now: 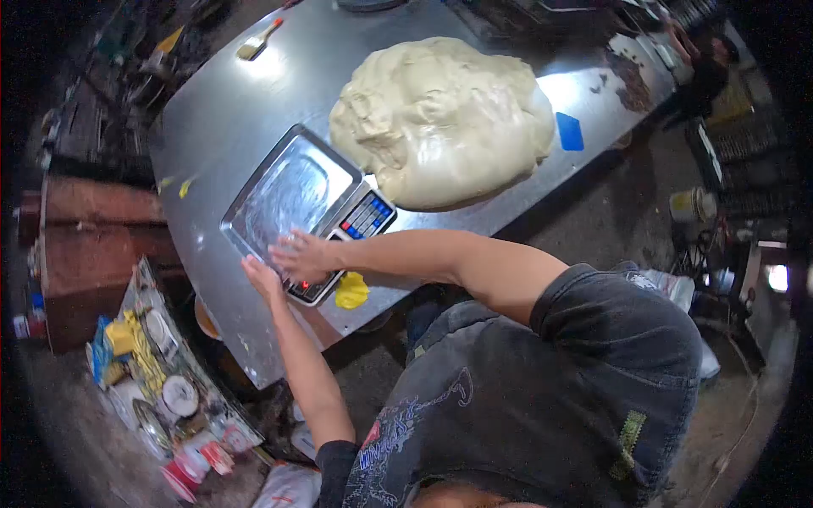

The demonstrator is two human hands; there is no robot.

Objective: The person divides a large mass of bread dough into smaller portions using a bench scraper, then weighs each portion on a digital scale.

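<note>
A digital scale (367, 217) with a wide metal tray (292, 182) stands on the steel table. The tray's surface is shiny, with swirled smears. My right hand (303, 256) reaches across the near end of the tray, fingers spread and slightly blurred, holding nothing. Beside it, at the tray's near left corner, is my left hand (265, 278), its fingers stretched out and partly overlapped by the right hand. A soft yellow lump (351, 290) lies against the scale's near side. Just beyond the keypad rests a huge mound of pale dough (449, 123).
The steel table (203, 127) also carries a blue scraper (570, 132) and a brush (259, 40). A cluttered low surface (165, 364) with bowls and packets stands at the left. Another person (707, 76) is at the far right, near dark brown pieces (631, 85) on the table.
</note>
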